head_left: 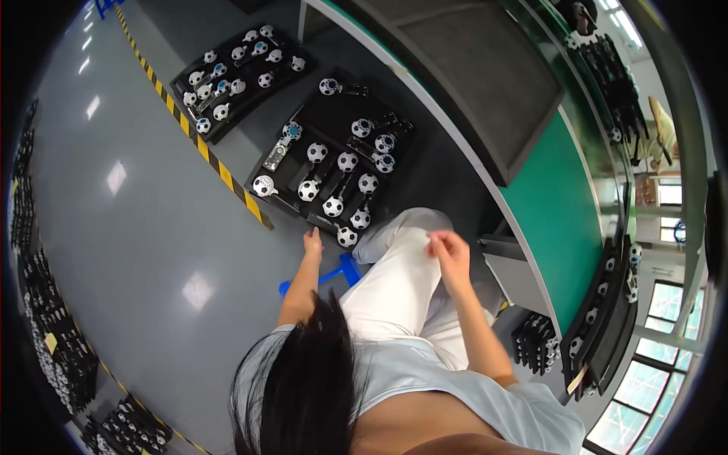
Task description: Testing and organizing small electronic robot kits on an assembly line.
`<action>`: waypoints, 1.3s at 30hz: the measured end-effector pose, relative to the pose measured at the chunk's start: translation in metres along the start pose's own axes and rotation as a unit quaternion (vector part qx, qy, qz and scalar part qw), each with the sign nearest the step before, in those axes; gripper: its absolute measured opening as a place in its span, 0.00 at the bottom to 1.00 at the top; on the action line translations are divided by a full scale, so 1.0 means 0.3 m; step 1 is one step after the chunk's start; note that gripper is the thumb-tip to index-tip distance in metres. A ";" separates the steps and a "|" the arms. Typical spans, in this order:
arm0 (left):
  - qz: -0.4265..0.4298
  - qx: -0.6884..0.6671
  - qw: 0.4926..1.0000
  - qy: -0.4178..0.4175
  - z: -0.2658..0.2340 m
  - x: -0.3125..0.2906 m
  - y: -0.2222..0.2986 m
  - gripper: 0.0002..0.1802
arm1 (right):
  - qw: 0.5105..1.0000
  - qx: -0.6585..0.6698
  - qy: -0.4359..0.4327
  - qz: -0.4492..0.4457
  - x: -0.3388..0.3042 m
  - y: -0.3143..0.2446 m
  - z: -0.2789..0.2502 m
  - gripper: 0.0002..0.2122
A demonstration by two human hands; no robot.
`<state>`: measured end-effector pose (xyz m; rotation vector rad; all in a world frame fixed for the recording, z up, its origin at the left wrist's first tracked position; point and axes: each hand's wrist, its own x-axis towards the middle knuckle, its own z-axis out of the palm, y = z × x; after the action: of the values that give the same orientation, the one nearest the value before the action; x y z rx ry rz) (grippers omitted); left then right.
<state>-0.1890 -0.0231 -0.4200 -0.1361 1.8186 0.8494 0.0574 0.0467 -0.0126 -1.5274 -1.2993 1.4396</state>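
Note:
My left hand [312, 243] reaches down to the near edge of a black floor tray [299, 129] that holds several black-handled pieces with football-patterned heads. The closest ball head [347, 236] lies just right of this hand. The hand is small and its fingers cannot be made out, so whether it grips anything is unclear. My right hand [449, 252] hovers over my knee in white trousers [394, 280], fingers curled together with nothing visible in them. I sit on a blue stool [341, 271]. Dark hair [303, 387] hides part of my left arm.
A second black tray [199, 110] of the same pieces lies farther off, beyond yellow-black floor tape [216, 163]. A green curved workbench [557, 205] stands to the right, with more trays [603, 318] and a black crate [537, 343]. Racks of pieces [45, 326] line the left.

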 end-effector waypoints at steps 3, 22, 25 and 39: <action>0.002 -0.023 0.999 0.033 -0.006 0.034 0.023 0.29 | 0.999 -0.048 -0.005 0.020 0.317 0.071 0.078 0.10; -0.078 -0.244 0.967 -0.006 -0.002 -0.099 0.141 0.51 | 0.848 -0.524 0.044 -0.065 1.909 0.714 0.306 0.27; 0.015 -0.305 0.950 -0.072 0.068 -0.049 0.067 0.44 | 0.914 -0.406 0.002 -0.018 2.050 0.741 0.133 0.35; 0.269 -0.199 0.932 0.137 -0.061 -0.159 0.368 0.20 | 0.843 -0.527 0.108 -0.011 1.634 0.454 0.153 0.39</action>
<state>-0.2351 0.0333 -0.3224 -0.0084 1.9490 1.6595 -0.0065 0.4627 -0.3020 -2.2198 -2.0936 0.4177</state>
